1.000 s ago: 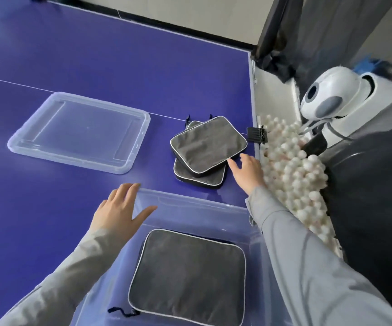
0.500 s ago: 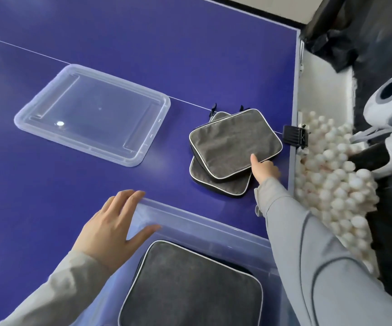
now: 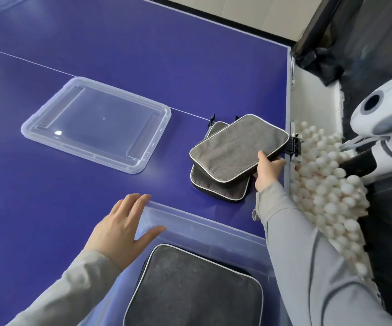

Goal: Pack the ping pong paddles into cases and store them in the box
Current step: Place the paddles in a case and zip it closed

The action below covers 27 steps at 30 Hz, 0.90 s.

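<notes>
Top case (image 3: pixel 238 147) pinched at near corner (thumb above) by right hand (image 3: pixel 266 169).

Lower case (image 3: pixel 218 187): mostly covered by the upper case (image 3: pixel 237 147); only its near edge and a far corner show.
Right hand (image 3: pixel 266 169): fingers tucked under the upper case, out of sight; only the thumb shows on top.
Case in box (image 3: pixel 190 290): near part cut off by the bottom edge.
Box (image 3: pixel 204 228): only the far wall shows.
Ball machine (image 3: pixel 383 118): cropped at the right edge.
</notes>
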Motion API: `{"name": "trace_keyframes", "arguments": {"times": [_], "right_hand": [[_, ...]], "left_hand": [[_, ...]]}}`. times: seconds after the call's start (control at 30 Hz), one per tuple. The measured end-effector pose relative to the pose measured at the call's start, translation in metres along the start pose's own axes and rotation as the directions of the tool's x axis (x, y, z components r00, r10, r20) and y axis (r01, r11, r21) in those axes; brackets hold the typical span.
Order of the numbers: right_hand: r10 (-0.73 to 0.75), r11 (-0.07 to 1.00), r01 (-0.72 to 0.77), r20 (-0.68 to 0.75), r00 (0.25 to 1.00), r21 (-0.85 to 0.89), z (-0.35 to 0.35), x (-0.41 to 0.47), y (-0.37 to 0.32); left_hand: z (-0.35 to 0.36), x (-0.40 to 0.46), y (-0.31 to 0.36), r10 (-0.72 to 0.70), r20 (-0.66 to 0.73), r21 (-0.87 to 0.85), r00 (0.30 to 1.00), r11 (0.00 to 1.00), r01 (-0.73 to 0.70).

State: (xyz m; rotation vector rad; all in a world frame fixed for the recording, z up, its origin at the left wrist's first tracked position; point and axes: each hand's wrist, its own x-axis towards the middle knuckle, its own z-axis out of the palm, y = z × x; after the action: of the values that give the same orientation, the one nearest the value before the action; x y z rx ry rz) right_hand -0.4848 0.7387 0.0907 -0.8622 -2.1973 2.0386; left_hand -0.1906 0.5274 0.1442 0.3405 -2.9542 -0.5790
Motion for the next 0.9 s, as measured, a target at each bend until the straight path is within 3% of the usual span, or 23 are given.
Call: {"name": "trace_keyframes", "arguments": {"times": [0.1,0.23,0.3,0.4,0.6,0.73,0.9], "right_hand": [[-0.021,0.990,0.017,0.030,0.999,0.141,-0.004,-0.024,-0.016],[-0.065,0.978,0.056,0.039,0.997,0.201,-0.016,-0.067,-0.039],[-0.069,0.966,0.051,0.062,0.996,0.252,-0.025,-0.094,-0.050],[-0.094,0.934,0.040,0.137,0.986,0.354,-0.037,-0.142,-0.069],[-0.220,0.915,0.107,0.260,0.940,0.389,-0.040,-0.257,-0.081],[-0.269,0.931,0.126,0.409,0.872,0.344,-0.020,-0.345,-0.061],[-0.222,0.964,0.069,0.640,0.736,0.256,0.020,-0.450,-0.013]], "left_hand": [[0.001,0.001,0.000,-0.014,0.002,-0.007,1.000,1.000,0.014],[0.000,0.001,-0.001,-0.048,0.023,-0.019,0.999,0.999,0.048],[-0.004,-0.001,-0.002,-0.055,0.057,-0.095,0.997,0.994,0.060],[-0.012,-0.004,-0.006,-0.126,-0.037,-0.323,0.991,0.940,0.108],[-0.064,-0.029,-0.055,-0.357,-0.121,-0.726,0.926,0.669,0.163],[-0.115,-0.063,-0.126,-0.470,0.020,-0.862,0.883,0.439,0.253],[-0.175,-0.120,-0.207,-0.412,0.226,-0.916,0.883,0.218,0.336]]}}
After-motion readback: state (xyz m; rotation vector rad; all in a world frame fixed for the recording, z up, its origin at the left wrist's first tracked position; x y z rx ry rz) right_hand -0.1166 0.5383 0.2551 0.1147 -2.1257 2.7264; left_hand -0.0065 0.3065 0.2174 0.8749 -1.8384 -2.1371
